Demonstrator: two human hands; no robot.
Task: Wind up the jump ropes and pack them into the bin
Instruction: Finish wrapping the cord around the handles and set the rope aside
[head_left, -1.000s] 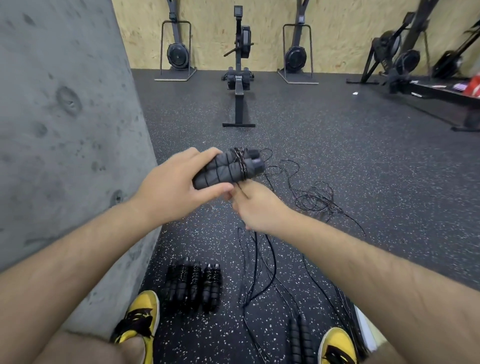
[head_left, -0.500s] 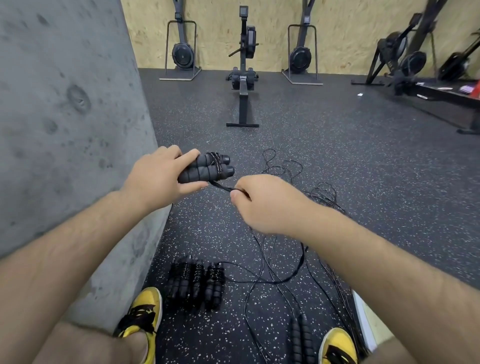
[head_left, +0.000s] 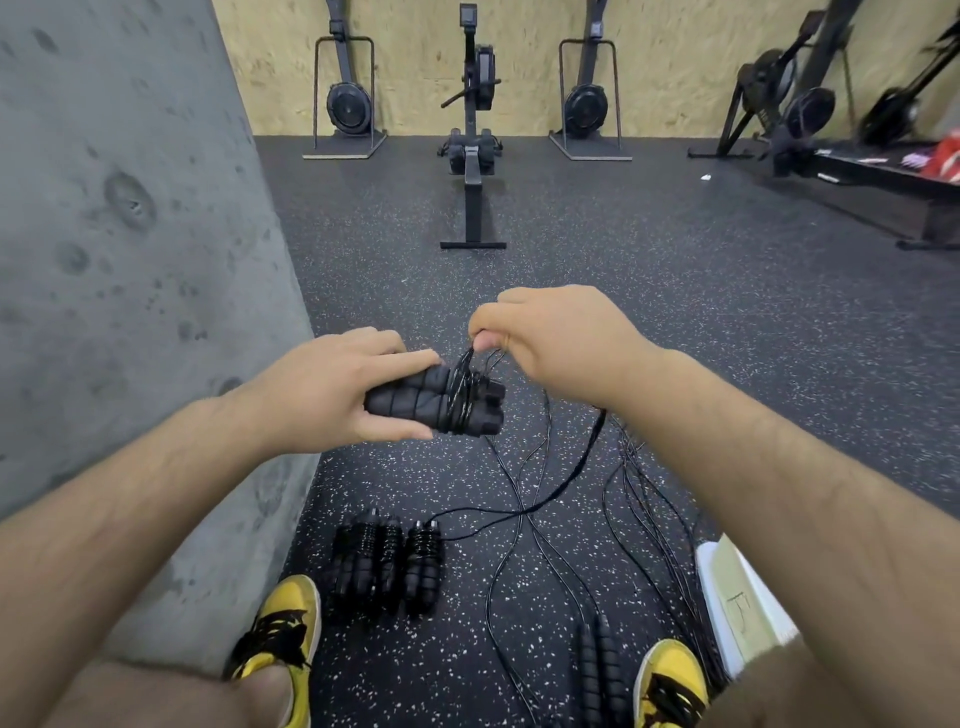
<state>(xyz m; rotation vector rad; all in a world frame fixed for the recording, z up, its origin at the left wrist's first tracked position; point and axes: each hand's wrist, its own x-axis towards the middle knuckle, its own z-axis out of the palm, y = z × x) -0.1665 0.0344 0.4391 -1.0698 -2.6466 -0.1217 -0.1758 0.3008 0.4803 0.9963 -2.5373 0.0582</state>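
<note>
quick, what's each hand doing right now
Left hand: grips the pair of foam handles.
Right hand: pinches the black cord just above the handles.

Even, fairly bright indoor light, no hard shadows. Slight sheen on the speckled floor (head_left: 675, 312) farther out. Wide-angle warp: concrete wall (head_left: 130, 260) leans, edges bend. Centre sharp; cord near right hand (head_left: 550, 338) motion-blurred, far rowers (head_left: 470, 130) a bit soft.
</note>
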